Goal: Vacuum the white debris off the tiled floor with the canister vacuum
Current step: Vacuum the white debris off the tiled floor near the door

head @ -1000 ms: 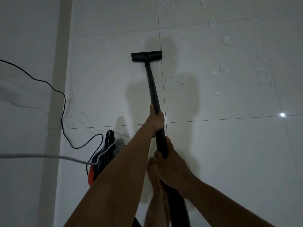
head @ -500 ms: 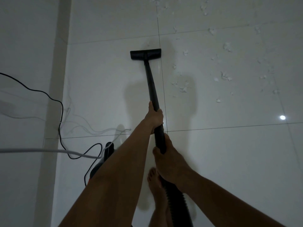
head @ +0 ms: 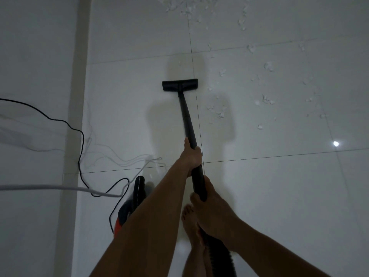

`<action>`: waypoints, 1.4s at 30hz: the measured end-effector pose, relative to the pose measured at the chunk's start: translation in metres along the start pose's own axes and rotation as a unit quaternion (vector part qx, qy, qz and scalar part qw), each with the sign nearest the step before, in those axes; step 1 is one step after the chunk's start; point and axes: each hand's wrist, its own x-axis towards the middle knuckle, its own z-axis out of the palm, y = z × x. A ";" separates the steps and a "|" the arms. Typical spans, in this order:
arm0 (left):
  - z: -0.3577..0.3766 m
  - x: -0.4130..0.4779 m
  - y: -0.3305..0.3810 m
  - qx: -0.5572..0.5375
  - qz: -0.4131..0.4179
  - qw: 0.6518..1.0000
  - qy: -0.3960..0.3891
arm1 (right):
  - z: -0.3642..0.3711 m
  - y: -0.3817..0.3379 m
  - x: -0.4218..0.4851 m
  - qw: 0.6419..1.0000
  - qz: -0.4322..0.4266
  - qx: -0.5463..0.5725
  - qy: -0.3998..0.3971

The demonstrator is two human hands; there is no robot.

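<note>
- Left hand [head: 191,155] wraps the long black rigid vacuum wand [head: 187,120] about midway up, fingers closed round it.
- Right hand [head: 207,204] grips the same wand lower down, just above where the black ribbed hose [head: 217,254] starts; closed on it.
- Black flat rectangular floor nozzle [head: 179,85] sits flat on the glossy white tiled floor [head: 279,196], just left of a vertical grout line.
- Scattered white fluffy debris [head: 265,99] lies right of the nozzle and further off toward the floor's top edge; a few bits near the nozzle's right end, not touching as far as I can tell.
- Floor left of and below the nozzle looks free of bits.
- Black and orange-red canister vacuum body [head: 127,212] stands on the floor at lower left, partly hidden behind the left forearm.
- Thin black power cord [head: 79,148] snakes across the floor's left side to the canister.
- Thick white cable [head: 60,187] crosses in from the left edge, blurred.
- One bare foot [head: 189,222] shows between the arms, beside the hose.
- Small bright light reflection [head: 336,143] on a tile at the right.
</note>
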 end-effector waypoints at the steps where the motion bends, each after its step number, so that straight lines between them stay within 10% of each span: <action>1: -0.001 -0.003 0.002 0.003 -0.003 1.000 -0.002 | -0.001 -0.005 -0.003 1.000 0.004 0.004 -0.002; 42: -0.012 -0.047 0.140 0.038 -0.087 0.995 -0.001 | -0.085 -0.147 -0.034 0.988 0.103 0.093 -0.061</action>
